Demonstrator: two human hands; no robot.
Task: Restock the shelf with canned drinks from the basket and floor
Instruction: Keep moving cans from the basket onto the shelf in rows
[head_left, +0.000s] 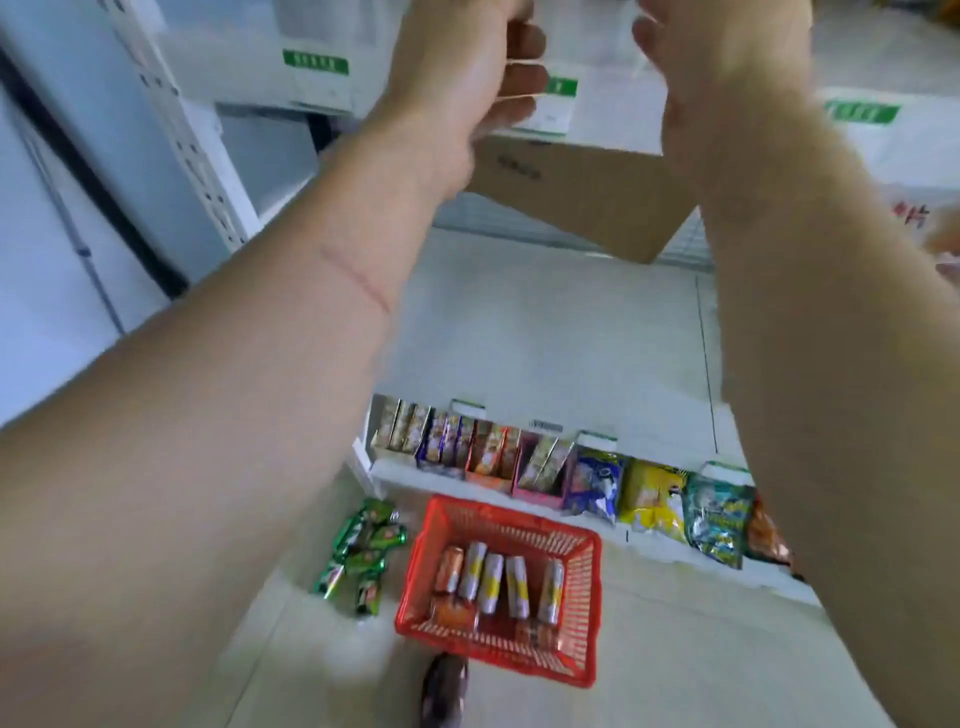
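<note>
A red plastic basket (413, 577) stands on the floor and holds several silver-yellow and orange cans (491, 582) lying on their sides. Several green cans (358, 556) lie on the floor to its left. Both my arms are raised toward the upper shelf (322, 88). My left hand (467, 67) has its fingers curled, and nothing shows inside them. My right hand (711, 67) is partly cut off by the top edge, with its thumb apart. A brown cardboard box (582, 192) sits right behind both hands; whether either touches it is unclear.
The bottom shelf (519, 364) carries snack boxes (467, 441) and bright snack bags (654, 499) along its front edge. A white perforated shelf upright (176, 130) rises at the left. Green price labels (316, 62) line the upper shelf. My shoe (444, 686) is just in front of the basket.
</note>
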